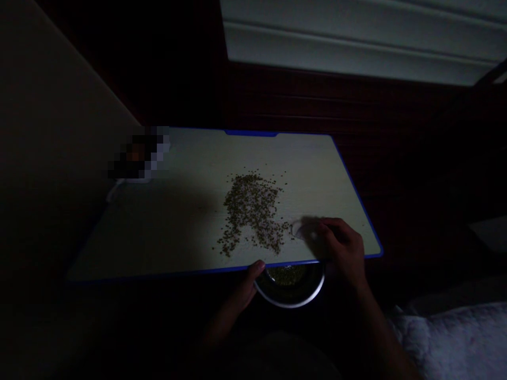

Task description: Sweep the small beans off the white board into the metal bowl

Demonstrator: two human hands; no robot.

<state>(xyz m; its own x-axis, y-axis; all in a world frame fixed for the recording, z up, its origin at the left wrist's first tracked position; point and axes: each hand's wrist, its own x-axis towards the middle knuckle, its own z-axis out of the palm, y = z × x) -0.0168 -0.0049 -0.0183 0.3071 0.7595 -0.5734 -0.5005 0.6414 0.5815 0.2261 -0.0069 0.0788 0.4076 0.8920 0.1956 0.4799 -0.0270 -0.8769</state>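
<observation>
The left hand (247,285) is at the near edge of the white table (301,163), and it seems to grasp the left side of a metal bowl (289,295). This bowl sits just beside that hand, close under the table's blue edge, and it has small green-brown seeds (285,275) inside.

The right hand (343,248) is closed and rests over the table near the right corner. It seems to grasp a pale flat piece (304,232), but this piece is blurred, so I cannot tell what it is exactly. More seeds (251,211) lie spread on the table in a loose pile, and the pale flat piece is touching or almost touching the pile's right side. Far from the hands, at the table's left side, is a pixelated object (138,155). A soft white blanket (447,340) is to the right of the right hand.
</observation>
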